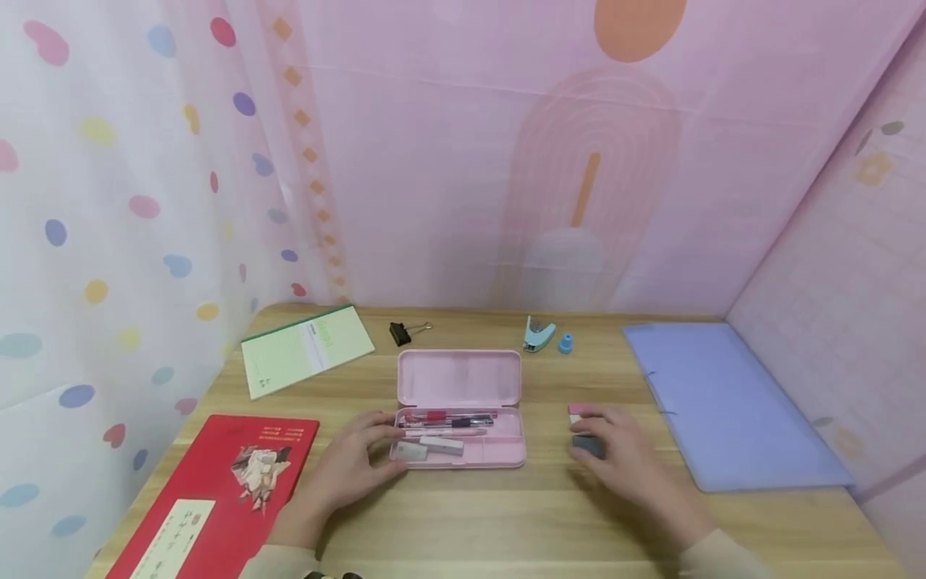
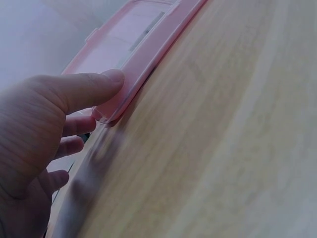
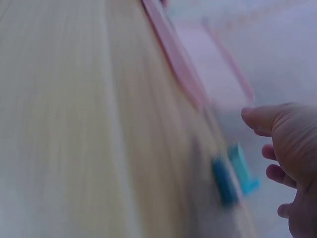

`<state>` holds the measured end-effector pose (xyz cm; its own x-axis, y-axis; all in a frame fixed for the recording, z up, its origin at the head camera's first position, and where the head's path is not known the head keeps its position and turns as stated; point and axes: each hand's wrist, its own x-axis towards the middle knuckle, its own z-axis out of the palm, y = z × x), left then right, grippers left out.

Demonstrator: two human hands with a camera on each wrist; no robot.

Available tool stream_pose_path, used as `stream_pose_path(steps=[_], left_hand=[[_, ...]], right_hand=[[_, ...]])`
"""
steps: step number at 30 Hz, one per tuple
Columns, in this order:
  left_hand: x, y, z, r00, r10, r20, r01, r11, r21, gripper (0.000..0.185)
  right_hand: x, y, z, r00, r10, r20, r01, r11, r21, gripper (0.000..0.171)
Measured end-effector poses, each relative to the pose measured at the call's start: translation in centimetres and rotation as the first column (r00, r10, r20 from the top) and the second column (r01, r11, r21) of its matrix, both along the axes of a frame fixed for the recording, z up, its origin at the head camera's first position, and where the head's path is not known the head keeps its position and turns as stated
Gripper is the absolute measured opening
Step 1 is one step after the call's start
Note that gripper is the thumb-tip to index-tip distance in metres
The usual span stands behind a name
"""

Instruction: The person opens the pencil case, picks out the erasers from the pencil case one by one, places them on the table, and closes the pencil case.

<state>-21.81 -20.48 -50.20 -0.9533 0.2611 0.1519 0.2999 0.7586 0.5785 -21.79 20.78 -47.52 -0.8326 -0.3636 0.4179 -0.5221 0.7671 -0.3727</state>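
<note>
Pink patterned curtains close in the wooden desk (image 1: 506, 515) I'm working over. My left hand (image 1: 354, 462) has its thumb pressed on the near left corner of the open pink pencil case (image 1: 463, 438), fingers loosely spread along its end. My right hand (image 1: 622, 458) hovers with relaxed, spread fingers over a dark eraser (image 1: 587, 445) and a pink one (image 1: 576, 410), right of the case; I can't tell if it touches them. Beyond lies a lilac folder (image 1: 731, 402)

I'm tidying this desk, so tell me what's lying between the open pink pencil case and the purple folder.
In the head view, the right hand over a pink eraser and a small dark object; otherwise bare table.
</note>
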Motion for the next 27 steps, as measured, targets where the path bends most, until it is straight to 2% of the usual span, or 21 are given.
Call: stream_pose_path(steps=[4, 7, 11, 14, 17, 27], left_hand=[[-0.1, -0.1, 0.0, 1.0, 0.005, 0.012, -0.005, 1.0, -0.006, 0.045], [0.0, 0.0, 0.0, 0.999, 0.01, 0.03, -0.01, 1.0, -0.01, 0.044], [0.0, 0.2, -0.1, 0.999, 0.013, 0.038, -0.013, 1.0, -0.003, 0.043], [0.0, 0.4, -0.1, 0.999, 0.012, 0.036, -0.012, 1.0, 0.003, 0.041], [0.0, 0.5, 0.0, 1.0, 0.007, 0.03, -0.007, 1.0, 0.003, 0.041], [0.1, 0.1, 0.2, 0.999, 0.021, 0.043, -0.021, 1.0, 0.003, 0.042]], right_hand=[[-0.3, -5.1, 0.9, 0.994, 0.112, 0.009, -0.112, 0.994, 0.019, 0.029], [-0.8, -8.7, 0.7, 0.98, 0.197, 0.035, -0.198, 0.978, 0.066, 0.028], [-1.5, -12.0, 0.0, 0.96, 0.28, -0.002, -0.276, 0.949, 0.15, 0.022], [-1.8, -13.1, -0.5, 0.955, 0.293, -0.045, -0.279, 0.938, 0.204, 0.018], [-2.0, -13.6, -0.8, 0.959, 0.277, -0.054, -0.259, 0.941, 0.219, 0.017], [-2.2, -14.4, -0.6, 0.979, 0.201, 0.032, -0.204, 0.955, 0.215, 0.019]])
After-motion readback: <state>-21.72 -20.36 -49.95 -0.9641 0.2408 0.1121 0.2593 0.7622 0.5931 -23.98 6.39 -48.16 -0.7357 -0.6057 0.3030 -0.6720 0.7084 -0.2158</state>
